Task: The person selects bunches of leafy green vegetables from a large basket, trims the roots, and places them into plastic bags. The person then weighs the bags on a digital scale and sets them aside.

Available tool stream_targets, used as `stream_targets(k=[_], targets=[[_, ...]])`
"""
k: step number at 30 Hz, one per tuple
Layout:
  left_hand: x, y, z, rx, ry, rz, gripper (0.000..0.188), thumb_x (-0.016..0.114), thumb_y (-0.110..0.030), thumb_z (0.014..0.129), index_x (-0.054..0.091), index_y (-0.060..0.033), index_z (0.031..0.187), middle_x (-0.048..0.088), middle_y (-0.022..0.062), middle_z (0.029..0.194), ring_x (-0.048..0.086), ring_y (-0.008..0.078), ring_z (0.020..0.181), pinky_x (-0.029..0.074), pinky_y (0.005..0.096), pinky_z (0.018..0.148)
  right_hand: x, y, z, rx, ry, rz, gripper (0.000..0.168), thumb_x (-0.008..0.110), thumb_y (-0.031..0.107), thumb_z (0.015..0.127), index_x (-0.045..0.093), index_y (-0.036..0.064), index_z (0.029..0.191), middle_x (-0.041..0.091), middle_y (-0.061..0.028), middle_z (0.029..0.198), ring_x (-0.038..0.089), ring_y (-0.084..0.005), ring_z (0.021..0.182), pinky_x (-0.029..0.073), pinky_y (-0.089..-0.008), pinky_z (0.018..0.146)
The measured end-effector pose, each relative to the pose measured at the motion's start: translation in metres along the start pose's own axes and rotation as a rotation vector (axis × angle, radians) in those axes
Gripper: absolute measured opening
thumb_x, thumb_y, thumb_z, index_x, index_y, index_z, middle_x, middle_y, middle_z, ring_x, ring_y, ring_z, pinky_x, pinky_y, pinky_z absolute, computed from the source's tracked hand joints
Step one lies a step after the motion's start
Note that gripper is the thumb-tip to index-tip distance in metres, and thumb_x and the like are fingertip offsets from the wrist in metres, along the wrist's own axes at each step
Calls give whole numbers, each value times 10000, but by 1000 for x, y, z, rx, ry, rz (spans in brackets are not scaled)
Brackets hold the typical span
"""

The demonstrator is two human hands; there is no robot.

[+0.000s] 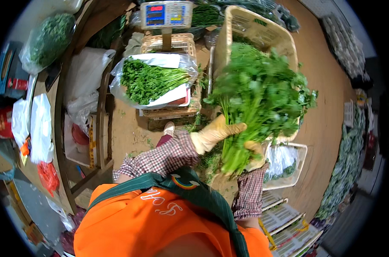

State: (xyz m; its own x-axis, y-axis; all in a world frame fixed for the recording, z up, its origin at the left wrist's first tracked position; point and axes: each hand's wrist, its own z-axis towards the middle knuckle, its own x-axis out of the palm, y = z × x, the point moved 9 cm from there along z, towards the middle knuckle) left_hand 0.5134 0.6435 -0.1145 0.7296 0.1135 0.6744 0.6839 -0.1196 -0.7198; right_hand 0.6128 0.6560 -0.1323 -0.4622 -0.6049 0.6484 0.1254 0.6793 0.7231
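A large bunch of leafy celery-like greens (pixel 262 93), partly blurred, fills the space in front of me to the right. My left hand (pixel 215 133), in a pale yellow glove, lies across the stalks from the left. My gloved right hand (pixel 255 155) grips them low down from the right, part of it behind the stalks. The leaves spread over a tall cream plastic crate (pixel 262 24). To the left, a bundle of cilantro-like greens (pixel 154 78) rests on white paper and clear plastic on a weighing scale, below its lit display (pixel 166 15).
A white crate (pixel 300 163) with plastic-wrapped greens stands at right, above stacked crates (pixel 282 221). At left, a wooden table (pixel 61 167) bears white plastic bags (pixel 42 128), a red bag (pixel 48 176) and bagged greens (pixel 51 41). Leaf scraps litter the floor (pixel 125 128).
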Motion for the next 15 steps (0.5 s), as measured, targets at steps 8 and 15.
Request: stream_targets(k=[8,15], targets=[[-54,-43,-1,242,-183,266,769,587,-530,801,376,31,1281,431,175,1273,364,275,1205,290,357,1015,-78,-64,55,39,-232,-276,315,627,159,829,568,1,1095,622,-127,1006,596,-231,932,489,-314,819],[-231,-164,-11,108,-412,526,719,678,-535,698,550,54,1091,613,182,1001,579,250,961,432,319,885,-26,-34,241,89,-79,-347,330,552,185,866,518,25,1152,613,-132,1013,595,-250,921,488,-349,813]])
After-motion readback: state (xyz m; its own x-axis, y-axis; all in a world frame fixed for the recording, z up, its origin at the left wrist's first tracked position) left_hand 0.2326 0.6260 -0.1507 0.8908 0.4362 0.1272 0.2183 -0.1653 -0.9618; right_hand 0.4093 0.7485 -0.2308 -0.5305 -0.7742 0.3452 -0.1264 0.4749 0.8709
